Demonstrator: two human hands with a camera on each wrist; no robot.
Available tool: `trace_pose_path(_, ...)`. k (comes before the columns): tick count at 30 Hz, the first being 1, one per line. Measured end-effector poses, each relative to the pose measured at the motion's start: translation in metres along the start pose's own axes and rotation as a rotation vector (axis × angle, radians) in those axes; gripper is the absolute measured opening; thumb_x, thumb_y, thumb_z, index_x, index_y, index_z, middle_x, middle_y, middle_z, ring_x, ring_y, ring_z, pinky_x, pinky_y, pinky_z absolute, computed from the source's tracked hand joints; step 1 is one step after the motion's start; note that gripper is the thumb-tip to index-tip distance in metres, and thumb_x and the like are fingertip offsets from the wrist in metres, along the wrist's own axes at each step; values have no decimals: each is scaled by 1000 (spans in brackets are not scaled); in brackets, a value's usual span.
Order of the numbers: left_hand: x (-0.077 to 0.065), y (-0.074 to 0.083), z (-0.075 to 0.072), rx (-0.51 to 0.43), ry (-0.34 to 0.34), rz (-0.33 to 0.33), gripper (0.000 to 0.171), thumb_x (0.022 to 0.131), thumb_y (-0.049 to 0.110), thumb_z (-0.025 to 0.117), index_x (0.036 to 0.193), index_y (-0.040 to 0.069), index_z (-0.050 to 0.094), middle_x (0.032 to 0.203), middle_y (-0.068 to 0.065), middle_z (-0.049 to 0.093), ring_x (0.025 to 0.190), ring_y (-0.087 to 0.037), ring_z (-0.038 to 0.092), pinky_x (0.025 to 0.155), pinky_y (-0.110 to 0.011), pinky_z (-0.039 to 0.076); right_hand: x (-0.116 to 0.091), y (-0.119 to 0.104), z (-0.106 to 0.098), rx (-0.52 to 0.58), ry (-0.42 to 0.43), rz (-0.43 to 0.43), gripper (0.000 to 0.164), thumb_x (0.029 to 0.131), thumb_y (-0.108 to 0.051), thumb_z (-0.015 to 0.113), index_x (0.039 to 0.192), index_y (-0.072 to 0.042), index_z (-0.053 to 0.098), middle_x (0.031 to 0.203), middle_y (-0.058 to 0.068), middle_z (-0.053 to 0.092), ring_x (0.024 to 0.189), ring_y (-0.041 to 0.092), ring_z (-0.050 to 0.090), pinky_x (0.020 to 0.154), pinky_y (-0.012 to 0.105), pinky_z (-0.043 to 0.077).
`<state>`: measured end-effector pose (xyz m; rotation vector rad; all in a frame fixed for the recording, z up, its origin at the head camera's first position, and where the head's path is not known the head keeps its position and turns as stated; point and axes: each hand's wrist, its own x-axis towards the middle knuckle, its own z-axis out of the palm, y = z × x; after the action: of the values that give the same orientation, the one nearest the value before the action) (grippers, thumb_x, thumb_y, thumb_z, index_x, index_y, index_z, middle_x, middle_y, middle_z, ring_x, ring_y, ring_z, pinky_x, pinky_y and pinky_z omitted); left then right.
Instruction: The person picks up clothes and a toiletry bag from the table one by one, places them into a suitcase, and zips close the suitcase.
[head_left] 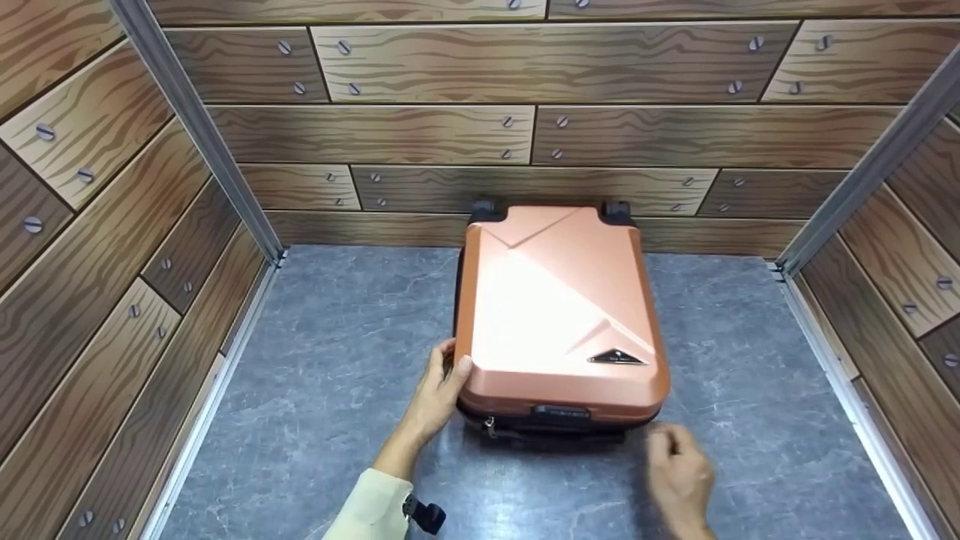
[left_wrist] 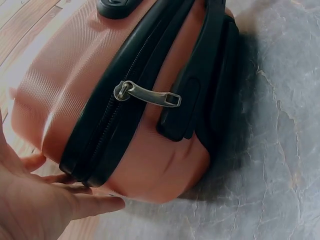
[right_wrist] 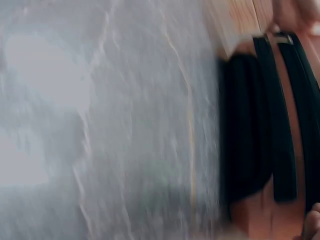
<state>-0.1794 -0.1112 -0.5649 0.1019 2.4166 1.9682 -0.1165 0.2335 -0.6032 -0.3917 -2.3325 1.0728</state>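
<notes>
A rose-gold hard-shell suitcase [head_left: 555, 300] lies flat on the floor, its wheels toward the back wall. My left hand [head_left: 435, 390] rests against its near left corner, thumb at the shell's edge. In the left wrist view the left hand's fingers [left_wrist: 95, 205] reach along the side, fairly straight. A metal zipper pull [left_wrist: 155, 96] hangs over the black zipper band, next to a black carry handle [left_wrist: 182, 105]. My right hand [head_left: 681, 476], blurred, has bent fingers beside the near right corner. Whether it holds anything is hidden; only its fingertips [right_wrist: 312, 222] show in the right wrist view.
Wood-patterned panels [head_left: 420, 135] stand behind and on both sides, with metal corner posts [head_left: 202, 127]. Grey marbled floor [head_left: 330, 330] surrounds the suitcase. The suitcase's wheels [head_left: 617, 210] are close to the back wall. A dark device [head_left: 426, 515] sits on the left wrist.
</notes>
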Motion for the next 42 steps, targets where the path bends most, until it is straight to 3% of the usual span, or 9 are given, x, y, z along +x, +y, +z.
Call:
trace_pose_path(3,4,1,0,-11,-5,-6,69,110,45,49,162,4,29,166,-26,34,158,-42,30,129,-53,24,15,-2,-11,63,-2,74,27,104,-17,56,117,-2,74,114,20,74,103,30,63,85,27,43)
trace_pose_path(8,10,4,1,-17,-7,-41,80,109,50,48,169,9,16,173,-22,24,160,-40,22,130,-56,18,34,-17,-21,222,-155,59,49,111,-27,50,154,-5,51,150,20,58,134,31,55,100,9,37)
trace_pose_path(10,12,6,2,-7,-14,-55,81,109,51,48,171,12,12,174,-20,21,161,-39,19,130,-57,15,38,-23,-22,269,-231,44,57,112,-29,48,164,-9,37,162,19,47,144,35,49,110,15,38)
trace_pose_path(12,13,6,4,0,-20,-62,82,109,52,48,171,15,10,174,-19,20,161,-40,18,130,-59,14,40,-29,-21,294,-287,24,62,112,-28,47,168,-11,26,169,19,36,152,38,40,122,28,34)
trace_pose_path(16,12,7,6,18,-17,-75,82,108,53,49,171,17,9,173,-20,24,159,-42,23,129,-61,17,40,-38,-13,311,-359,-13,67,112,-25,45,170,-11,15,174,21,19,160,42,20,130,56,17)
trace_pose_path(22,8,8,8,19,-23,-56,82,109,48,49,171,12,10,173,-22,22,158,-42,25,130,-58,17,37,-44,-3,293,-348,-39,68,111,-25,46,169,-6,15,174,26,11,162,45,10,131,59,7)
trace_pose_path(33,-10,13,17,53,-15,-20,84,111,44,47,169,2,3,175,-26,9,162,-42,9,130,-59,8,50,-42,2,318,-327,-36,67,111,-26,47,168,-4,20,171,29,18,160,48,14,129,64,9)
trace_pose_path(42,-35,22,37,119,38,-67,90,110,47,46,166,-6,0,172,-32,4,161,-47,6,129,-61,9,74,-39,8,321,-339,-23,61,111,-28,47,166,-5,29,167,29,30,157,48,23,127,64,15)
